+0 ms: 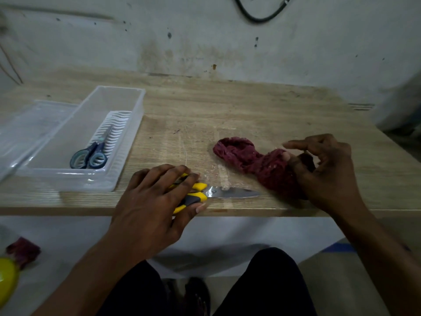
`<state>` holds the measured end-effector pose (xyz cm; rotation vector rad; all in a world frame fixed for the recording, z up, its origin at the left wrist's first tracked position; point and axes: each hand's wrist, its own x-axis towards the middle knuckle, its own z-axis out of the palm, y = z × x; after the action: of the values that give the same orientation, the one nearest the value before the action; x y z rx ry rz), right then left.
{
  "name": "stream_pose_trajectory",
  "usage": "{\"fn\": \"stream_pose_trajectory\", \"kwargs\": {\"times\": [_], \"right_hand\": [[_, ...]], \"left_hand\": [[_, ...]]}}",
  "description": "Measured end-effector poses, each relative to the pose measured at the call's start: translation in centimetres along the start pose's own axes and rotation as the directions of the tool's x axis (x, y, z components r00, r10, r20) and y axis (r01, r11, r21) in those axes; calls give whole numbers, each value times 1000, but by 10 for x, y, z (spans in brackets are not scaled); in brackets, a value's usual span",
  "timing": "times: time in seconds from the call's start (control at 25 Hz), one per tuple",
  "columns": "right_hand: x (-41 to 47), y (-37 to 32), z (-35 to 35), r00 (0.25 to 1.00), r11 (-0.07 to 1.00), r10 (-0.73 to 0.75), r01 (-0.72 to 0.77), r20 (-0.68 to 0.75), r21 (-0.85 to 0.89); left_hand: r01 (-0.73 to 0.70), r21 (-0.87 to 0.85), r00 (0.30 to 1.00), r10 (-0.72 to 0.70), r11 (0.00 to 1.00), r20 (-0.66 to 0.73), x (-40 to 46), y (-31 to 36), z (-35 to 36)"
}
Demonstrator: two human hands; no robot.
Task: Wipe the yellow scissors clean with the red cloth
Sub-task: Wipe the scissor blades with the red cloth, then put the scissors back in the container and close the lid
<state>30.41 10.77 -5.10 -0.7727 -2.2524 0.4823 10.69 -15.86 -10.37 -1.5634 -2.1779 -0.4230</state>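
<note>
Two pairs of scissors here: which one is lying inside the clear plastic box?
The blue-handled scissors, resting on the white slotted insert in the clear box. The yellow scissors lie on the table edge under the left hand.

head cam, single view | worn on person's head, faces forward and down | wide-angle, edges bowed | close over near edge of wooden table (227, 106) | wall (205, 30) behind at top, person's lap at bottom | no second view

I sit at a small work corner in a plain room: a scratched wooden table (227, 115), a dirty, stained wall (205, 42) behind, a black cable (257, 17) hanging far up
</note>
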Motion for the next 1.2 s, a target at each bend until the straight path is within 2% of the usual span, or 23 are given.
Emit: {"fn": "stream_pose_trajectory", "kwargs": {"times": [0.24,0.32,0.36,0.4,0.44,0.48,0.52,0.56,0.6,0.64,0.68,0.72,0.8,0.92,1.0,1.04,1.12,1.2], "right_hand": [[-16,-29,-12,999,1000,-23,23,-42,6],[-25,-41,-19,990,996,-85,88,-112,25],[-31,-49,-21,980,990,-119,130,-157,60],[-37,-62,-21,971,976,-140,169,-194,140],[-41,-77,-18,971,948,-140,188,-194,257],[-46,-91,-10,981,913,-129,174,-143,370],[-47,-107,0,991,883,-121,130,-49,451],[-47,-122,10,990,868,-110,53,87,493],[-46,-134,19,965,858,-118,-19,233,514],[-44,-147,27,924,840,-158,-60,348,540],[-43,-158,33,885,817,-201,-85,419,570],[-41,-171,38,862,796,-233,-97,451,597],[-35,-190,46,857,767,-234,-127,459,629],[-9,-211,62,878,694,-131,-250,460,675],[20,-224,74,892,719,-117,-228,437,656],[33,-230,82,896,766,-134,-177,424,617],[56,-241,103,885,824,-142,-143,444,548],[73,-250,127,868,811,-82,-227,490,538]], "left_hand": [[-2,-24,999,1,1000,-45,-3,3,-4],[46,-172,992,-65,984,-106,-2,7,-16],[98,-308,982,-143,946,-124,-1,9,-24],[163,-486,964,-244,859,-108,2,14,-36],[224,-686,938,-344,693,-42,5,20,-49],[283,-856,899,-430,432,80,10,26,-63],[346,-929,843,-477,130,247,14,27,-76],[382,-913,784,-474,-140,401,18,28,-86],[384,-866,736,-460,-320,496,21,27,-95],[381,-832,696,-468,-403,545,23,25,-103],[380,-821,660,-497,-426,563,23,23,-108],[387,-835,631,-549,-391,549,22,20,-114],[415,-887,614,-656,-205,439,21,11,-121],[320,-931,631,-773,179,68,14,-32,-131],[321,-882,594,-798,345,-96,-3,-75,-137],[364,-828,581,-799,427,-157,-14,-97,-138],[553,-607,550,-797,571,-249,-41,-135,-138],[740,-329,527,-809,587,-260,-63,-169,-133]]}}
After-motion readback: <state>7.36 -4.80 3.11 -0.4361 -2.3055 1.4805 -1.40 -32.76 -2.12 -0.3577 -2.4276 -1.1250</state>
